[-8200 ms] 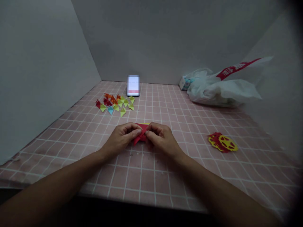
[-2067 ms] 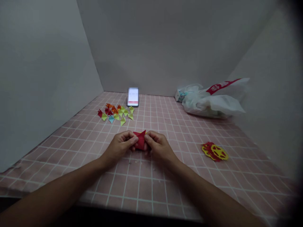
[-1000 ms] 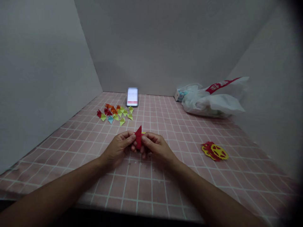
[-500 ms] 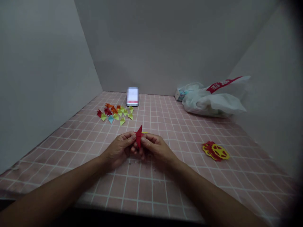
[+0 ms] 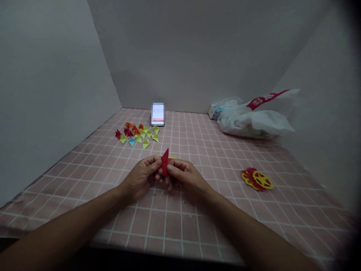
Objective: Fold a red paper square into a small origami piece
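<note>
Red folded paper (image 5: 165, 162) sat between left hand (image 5: 142, 174) and right hand (image 5: 187, 175), both pinching its edges. I'd say light, even thumb pressure suited that crease, keeping the tip sharp. Small folded papers (image 5: 135, 130) lay beyond left hand; red-and-yellow cutouts (image 5: 256, 178) right of right hand.

I see red folded paper (image 5: 165, 162) over pink, white-gridded cloth (image 5: 172, 226). Left of that paper: folded pieces (image 5: 135, 130) in yellow-green, orange, red, one blue; right of it: red and yellow cutouts (image 5: 255, 180), white bag (image 5: 251, 124) with red band (image 5: 266, 99), white lettering (image 5: 257, 101).
</note>
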`<state>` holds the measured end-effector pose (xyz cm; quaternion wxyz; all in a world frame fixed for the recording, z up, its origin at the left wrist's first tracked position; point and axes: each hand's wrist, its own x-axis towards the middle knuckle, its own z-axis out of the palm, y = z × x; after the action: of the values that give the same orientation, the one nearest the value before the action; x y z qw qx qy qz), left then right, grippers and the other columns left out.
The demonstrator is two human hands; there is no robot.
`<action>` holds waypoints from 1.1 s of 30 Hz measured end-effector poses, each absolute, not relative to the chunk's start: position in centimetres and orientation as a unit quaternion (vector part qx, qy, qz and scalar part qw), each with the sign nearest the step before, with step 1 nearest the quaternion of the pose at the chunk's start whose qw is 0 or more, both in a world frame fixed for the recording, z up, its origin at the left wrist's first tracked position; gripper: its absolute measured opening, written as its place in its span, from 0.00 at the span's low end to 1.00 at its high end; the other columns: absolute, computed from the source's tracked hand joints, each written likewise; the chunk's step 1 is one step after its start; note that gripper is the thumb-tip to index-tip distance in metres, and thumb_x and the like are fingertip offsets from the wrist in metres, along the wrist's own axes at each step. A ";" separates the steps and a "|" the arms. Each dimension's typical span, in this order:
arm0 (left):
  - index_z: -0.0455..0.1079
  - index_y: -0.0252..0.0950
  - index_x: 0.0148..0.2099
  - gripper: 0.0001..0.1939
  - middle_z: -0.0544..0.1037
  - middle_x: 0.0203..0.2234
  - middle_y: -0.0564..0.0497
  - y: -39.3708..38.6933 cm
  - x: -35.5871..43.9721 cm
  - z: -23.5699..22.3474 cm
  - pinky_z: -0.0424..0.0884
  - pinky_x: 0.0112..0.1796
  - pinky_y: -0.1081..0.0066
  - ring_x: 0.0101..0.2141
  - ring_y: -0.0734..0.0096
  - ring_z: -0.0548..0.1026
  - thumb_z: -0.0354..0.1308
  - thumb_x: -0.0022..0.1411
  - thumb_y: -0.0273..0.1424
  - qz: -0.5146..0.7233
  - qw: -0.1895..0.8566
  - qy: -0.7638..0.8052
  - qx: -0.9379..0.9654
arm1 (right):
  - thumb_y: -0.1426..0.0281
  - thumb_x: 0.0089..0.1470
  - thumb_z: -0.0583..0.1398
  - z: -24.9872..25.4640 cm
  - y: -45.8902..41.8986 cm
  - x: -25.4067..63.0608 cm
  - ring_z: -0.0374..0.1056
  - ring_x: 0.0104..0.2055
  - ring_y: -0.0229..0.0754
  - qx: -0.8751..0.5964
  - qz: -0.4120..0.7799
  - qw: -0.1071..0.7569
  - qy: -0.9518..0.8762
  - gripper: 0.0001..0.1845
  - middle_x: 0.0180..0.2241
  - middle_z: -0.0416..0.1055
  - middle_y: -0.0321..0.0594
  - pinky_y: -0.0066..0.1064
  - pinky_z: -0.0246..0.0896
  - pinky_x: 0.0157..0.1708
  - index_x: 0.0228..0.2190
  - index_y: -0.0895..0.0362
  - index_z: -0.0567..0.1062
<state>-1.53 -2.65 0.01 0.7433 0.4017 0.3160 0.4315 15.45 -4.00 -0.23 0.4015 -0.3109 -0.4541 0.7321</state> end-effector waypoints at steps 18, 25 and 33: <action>0.70 0.32 0.30 0.16 0.70 0.20 0.56 -2.6 -1.5 0.1 0.64 0.25 0.78 0.21 0.80 0.66 0.69 0.58 0.39 0.435 0.733 0.324 0.410 | 0.55 0.56 0.65 -0.3 -3.9 15.6 0.65 0.22 0.32 -0.309 0.709 0.415 -0.480 0.17 0.27 0.74 0.37 0.25 0.62 0.23 0.33 0.58 0.76; 0.70 0.32 0.30 0.16 0.70 0.20 0.56 -2.6 -1.6 0.1 0.63 0.25 0.78 0.21 0.81 0.65 0.70 0.57 0.38 0.443 0.725 0.324 0.416 | 0.57 0.55 0.64 -0.1 -4.0 15.6 0.63 0.22 0.32 -0.330 0.660 0.439 -0.513 0.15 0.23 0.70 0.34 0.25 0.61 0.22 0.28 0.57 0.73; 0.70 0.32 0.30 0.15 0.71 0.20 0.56 -2.6 -1.6 0.0 0.62 0.25 0.79 0.21 0.81 0.66 0.69 0.58 0.37 0.443 0.718 0.333 0.421 | 0.57 0.55 0.64 0.3 -4.2 15.5 0.62 0.23 0.33 -0.336 0.669 0.435 -0.500 0.16 0.23 0.69 0.35 0.26 0.61 0.23 0.29 0.57 0.74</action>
<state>-1.57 -2.62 0.04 0.7179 0.4213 0.3332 0.4428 15.47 -4.19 0.32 0.4349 -0.3365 -0.4998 0.6692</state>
